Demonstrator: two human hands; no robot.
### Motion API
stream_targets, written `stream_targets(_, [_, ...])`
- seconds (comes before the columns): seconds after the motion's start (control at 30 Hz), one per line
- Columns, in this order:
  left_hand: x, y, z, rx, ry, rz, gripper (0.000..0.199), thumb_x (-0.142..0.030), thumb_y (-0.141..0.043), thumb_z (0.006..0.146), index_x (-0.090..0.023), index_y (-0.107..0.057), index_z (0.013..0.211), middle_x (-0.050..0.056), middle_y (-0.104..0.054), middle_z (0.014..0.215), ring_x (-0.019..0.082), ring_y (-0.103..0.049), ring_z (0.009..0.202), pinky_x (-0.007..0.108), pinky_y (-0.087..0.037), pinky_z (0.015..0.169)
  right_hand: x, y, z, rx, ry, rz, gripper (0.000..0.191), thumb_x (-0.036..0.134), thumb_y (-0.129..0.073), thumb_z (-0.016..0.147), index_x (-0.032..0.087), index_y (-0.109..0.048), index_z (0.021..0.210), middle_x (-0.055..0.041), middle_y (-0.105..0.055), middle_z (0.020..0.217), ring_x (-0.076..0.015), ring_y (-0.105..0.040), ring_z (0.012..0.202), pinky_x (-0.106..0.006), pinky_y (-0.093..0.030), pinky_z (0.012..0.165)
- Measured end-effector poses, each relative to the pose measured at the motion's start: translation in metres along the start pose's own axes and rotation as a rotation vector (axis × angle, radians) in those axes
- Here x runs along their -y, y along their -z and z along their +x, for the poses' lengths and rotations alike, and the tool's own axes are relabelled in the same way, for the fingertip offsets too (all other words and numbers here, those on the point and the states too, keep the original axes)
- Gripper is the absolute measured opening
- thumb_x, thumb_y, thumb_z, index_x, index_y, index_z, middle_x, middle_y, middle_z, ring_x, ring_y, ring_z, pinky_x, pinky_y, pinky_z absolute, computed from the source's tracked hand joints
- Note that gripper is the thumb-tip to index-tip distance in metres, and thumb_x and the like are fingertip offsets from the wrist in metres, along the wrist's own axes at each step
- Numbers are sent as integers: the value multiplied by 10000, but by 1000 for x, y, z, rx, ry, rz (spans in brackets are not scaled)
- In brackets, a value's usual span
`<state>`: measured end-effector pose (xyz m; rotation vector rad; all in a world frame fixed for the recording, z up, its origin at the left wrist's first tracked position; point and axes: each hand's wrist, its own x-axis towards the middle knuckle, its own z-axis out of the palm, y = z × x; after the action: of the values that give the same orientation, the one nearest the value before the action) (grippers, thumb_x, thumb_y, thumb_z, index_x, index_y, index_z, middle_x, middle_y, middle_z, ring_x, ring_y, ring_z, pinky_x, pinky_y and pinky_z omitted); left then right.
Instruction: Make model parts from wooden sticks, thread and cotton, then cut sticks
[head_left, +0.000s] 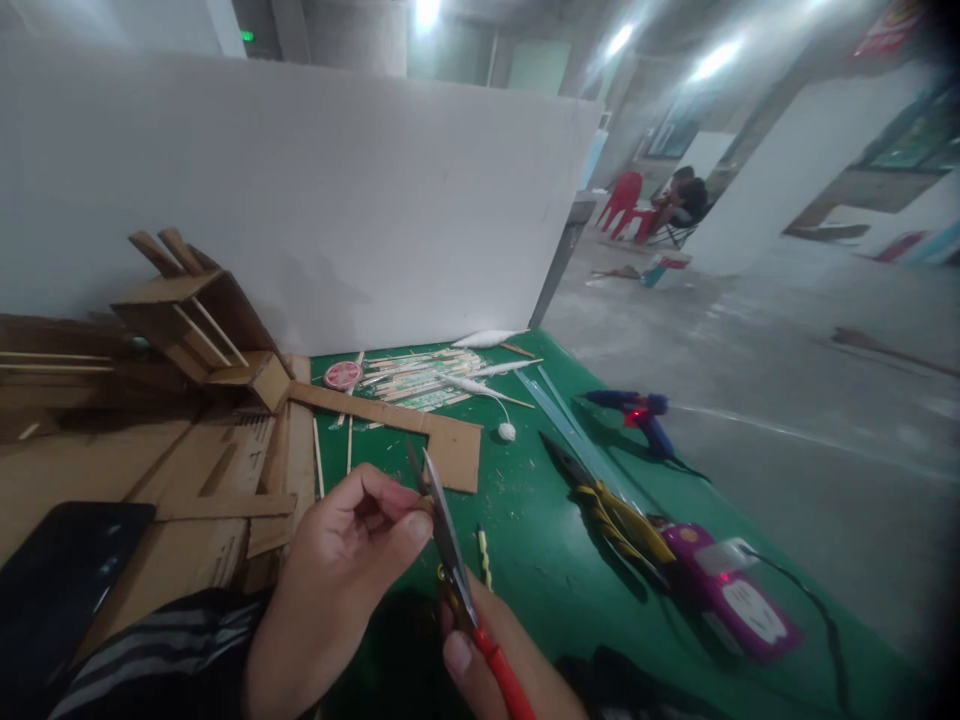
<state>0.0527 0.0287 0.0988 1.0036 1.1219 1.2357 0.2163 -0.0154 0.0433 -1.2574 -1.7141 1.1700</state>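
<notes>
My left hand [345, 570] pinches a small brown piece [424, 503], which looks like cardboard, between thumb and fingertips. Scissors with a red handle [504, 672] are in my right hand [499, 640]; part of the grip is hidden. Their blades [448, 535] point away from me and are parted, with the small piece at or between them; contact is hard to make out. Just beyond the tips lies a flat cardboard piece [457, 455] with a long strip. A yellowish twisted stick [484, 555] rests on the green table beside my right hand.
Long-nose pliers [611, 510], a blue glue gun [637, 412], clear glue sticks [574, 420] and a purple power box [731, 590] line the right side. Thin sticks [412, 375] lie at the back. A cardboard model [202, 310] stands left, before a white panel [390, 210].
</notes>
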Motion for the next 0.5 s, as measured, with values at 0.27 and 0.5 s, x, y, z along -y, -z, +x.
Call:
stream_targets(0.27, [-3, 2, 1, 27, -1, -7, 123, -218, -705, 810, -181, -594, 772, -20, -673, 736, 107, -620, 705, 184, -499, 663, 0, 6, 3, 68, -37, -13, 387, 583, -395, 902, 219, -525, 909, -49, -575, 805, -200, -553, 710, -313, -480, 710])
stream_targets(0.5, [-7, 2, 1, 31, -9, -12, 114, -184, -714, 803, -184, -613, 749, -32, -688, 723, 90, -632, 687, 161, -510, 658, -1, 10, 6, 109, -3, -18, 395, 579, -406, 904, 212, -553, 909, -45, -590, 785, -190, -548, 689, -297, -491, 680])
